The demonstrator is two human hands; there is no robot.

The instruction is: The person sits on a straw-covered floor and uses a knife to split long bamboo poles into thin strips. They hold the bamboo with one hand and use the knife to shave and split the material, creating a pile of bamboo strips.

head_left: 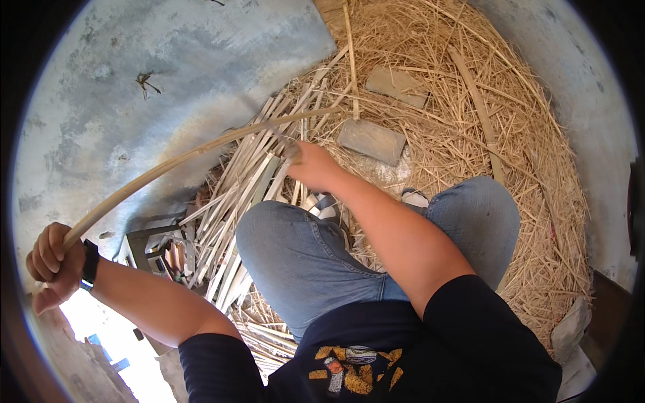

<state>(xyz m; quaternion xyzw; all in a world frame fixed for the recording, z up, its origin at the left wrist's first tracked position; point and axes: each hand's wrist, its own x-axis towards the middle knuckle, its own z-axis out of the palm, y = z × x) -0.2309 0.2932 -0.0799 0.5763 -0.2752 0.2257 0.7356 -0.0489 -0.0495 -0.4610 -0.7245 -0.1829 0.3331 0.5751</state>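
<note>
My left hand [52,265] is closed around one end of a long, thin bamboo strip [201,146], out at the far left. The strip arches up and right across the view, its other end over the straw in the middle. My right hand [314,166] is closed on the short handle of a knife-like tool [292,153]. Motion smears its blade, which reaches left toward the strip; whether the two touch I cannot tell. Beneath lies a heap of pale split strips [245,178], to the left of my knees.
Loose straw [531,168] covers the floor on the right, with a long bamboo piece [478,107] on it. Two bricks [371,142] lie ahead of my feet. A grey wall [181,47] rises at the left, near a small dark frame [138,248].
</note>
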